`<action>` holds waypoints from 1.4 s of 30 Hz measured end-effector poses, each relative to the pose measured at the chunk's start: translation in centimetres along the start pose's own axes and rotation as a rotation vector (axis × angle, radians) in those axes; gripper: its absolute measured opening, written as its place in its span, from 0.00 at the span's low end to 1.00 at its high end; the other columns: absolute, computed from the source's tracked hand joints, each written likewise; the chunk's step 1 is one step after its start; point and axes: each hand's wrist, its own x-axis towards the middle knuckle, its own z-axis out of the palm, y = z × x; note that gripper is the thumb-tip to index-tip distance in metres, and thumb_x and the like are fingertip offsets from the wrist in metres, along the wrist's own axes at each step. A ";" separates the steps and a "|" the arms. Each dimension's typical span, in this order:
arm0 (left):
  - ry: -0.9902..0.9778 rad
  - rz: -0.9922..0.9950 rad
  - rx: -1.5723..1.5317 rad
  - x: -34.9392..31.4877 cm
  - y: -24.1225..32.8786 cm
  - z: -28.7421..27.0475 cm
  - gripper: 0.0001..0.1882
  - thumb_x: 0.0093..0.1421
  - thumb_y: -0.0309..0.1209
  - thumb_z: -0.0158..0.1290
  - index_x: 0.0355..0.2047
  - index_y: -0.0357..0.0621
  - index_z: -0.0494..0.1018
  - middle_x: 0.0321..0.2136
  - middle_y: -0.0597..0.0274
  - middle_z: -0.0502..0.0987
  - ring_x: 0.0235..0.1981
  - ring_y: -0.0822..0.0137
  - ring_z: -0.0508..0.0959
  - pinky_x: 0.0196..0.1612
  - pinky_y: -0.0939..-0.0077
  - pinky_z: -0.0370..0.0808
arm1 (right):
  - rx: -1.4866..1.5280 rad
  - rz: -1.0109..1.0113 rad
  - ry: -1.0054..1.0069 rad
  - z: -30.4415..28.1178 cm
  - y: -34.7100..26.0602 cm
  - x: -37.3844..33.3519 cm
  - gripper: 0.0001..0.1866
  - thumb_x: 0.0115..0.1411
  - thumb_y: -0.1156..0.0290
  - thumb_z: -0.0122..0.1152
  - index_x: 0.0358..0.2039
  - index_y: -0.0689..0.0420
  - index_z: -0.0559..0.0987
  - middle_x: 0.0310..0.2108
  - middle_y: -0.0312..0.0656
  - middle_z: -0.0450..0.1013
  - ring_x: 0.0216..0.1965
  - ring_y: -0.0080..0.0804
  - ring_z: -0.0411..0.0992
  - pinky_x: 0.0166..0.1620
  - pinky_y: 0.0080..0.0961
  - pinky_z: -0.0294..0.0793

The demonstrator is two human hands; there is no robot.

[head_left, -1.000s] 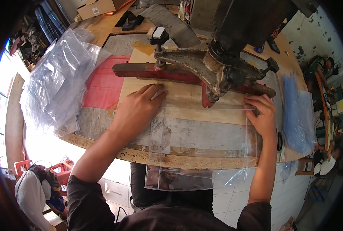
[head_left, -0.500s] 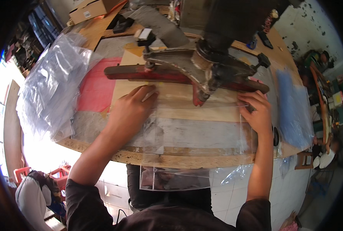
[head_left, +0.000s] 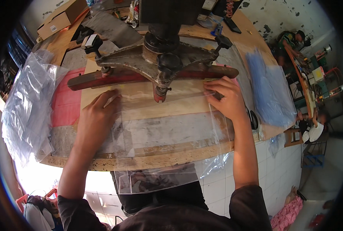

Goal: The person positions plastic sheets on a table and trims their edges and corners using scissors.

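A clear plastic sheet [head_left: 158, 181] lies over the table's front edge, its near end hanging above my lap. My left hand [head_left: 99, 117] pinches its far left corner; the fingertips are curled together. At the far right corner, my right hand [head_left: 227, 98] grips the sheet between thumb and fingers. Just beyond both hands runs a long red and dark metal bar [head_left: 129, 78], carried by a worn metal press head [head_left: 164, 57]. Beneath the bar lies a pale yellowish sheet [head_left: 179, 104]. I cannot tell whether the bar touches the plastic.
Loose clear plastic [head_left: 25, 104] is heaped at the left beside a red sheet [head_left: 67, 98]. A stack of bluish plastic [head_left: 271, 92] lies at the right, near black scissors [head_left: 253, 119]. A cardboard box [head_left: 60, 19] stands far left. Another person [head_left: 290, 44] sits at the far right.
The whole view has shifted, so the table and press appear farther left. Both hands keep their hold on the plastic sheet and hardly move relative to the bar.
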 end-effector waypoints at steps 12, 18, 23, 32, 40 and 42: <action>-0.006 0.013 0.014 0.1 0.1 -0.1 0.19 0.57 0.19 0.62 0.49 0.42 0.83 0.55 0.59 0.81 0.47 0.50 0.85 0.48 0.59 0.84 | 0.023 0.027 -0.015 0.0 -0.1 -0.1 0.16 0.47 0.76 0.73 0.39 0.62 0.88 0.40 0.42 0.84 0.39 0.38 0.77 0.45 0.31 0.81; -0.021 0.014 0.007 -0.1 0.0 -0.4 0.20 0.57 0.19 0.61 0.51 0.43 0.83 0.56 0.59 0.80 0.46 0.51 0.85 0.47 0.59 0.84 | 0.060 0.067 -0.016 0.0 -0.5 0.0 0.16 0.45 0.79 0.73 0.38 0.63 0.88 0.40 0.44 0.85 0.40 0.39 0.79 0.47 0.32 0.80; -0.028 0.023 0.023 -0.1 -0.1 -0.4 0.21 0.52 0.20 0.63 0.48 0.40 0.82 0.55 0.60 0.80 0.51 0.55 0.83 0.51 0.61 0.84 | 0.039 0.023 0.000 -0.2 -0.5 0.1 0.15 0.47 0.76 0.73 0.38 0.62 0.88 0.40 0.42 0.84 0.40 0.39 0.78 0.45 0.32 0.81; 0.012 0.096 0.062 -0.3 -0.8 0.2 0.18 0.55 0.21 0.59 0.47 0.43 0.83 0.55 0.59 0.80 0.46 0.53 0.85 0.46 0.60 0.84 | -0.075 -0.040 0.032 -0.9 -0.6 -0.3 0.11 0.50 0.70 0.75 0.34 0.60 0.87 0.40 0.40 0.84 0.38 0.40 0.81 0.46 0.34 0.81; -0.034 0.003 0.103 -3.8 1.8 -0.2 0.25 0.64 0.32 0.59 0.59 0.34 0.75 0.62 0.48 0.76 0.58 0.48 0.80 0.58 0.58 0.79 | -0.062 0.202 -0.069 -2.2 -6.2 -3.4 0.20 0.63 0.59 0.69 0.49 0.59 0.86 0.54 0.45 0.80 0.54 0.46 0.79 0.60 0.40 0.75; -0.074 -0.057 0.050 -5.6 3.4 -1.0 0.29 0.68 0.39 0.57 0.63 0.32 0.71 0.67 0.45 0.70 0.67 0.45 0.71 0.69 0.52 0.68 | -0.034 0.200 -0.006 -2.2 -7.6 -5.3 0.22 0.67 0.58 0.66 0.55 0.60 0.84 0.60 0.46 0.78 0.61 0.48 0.75 0.65 0.42 0.71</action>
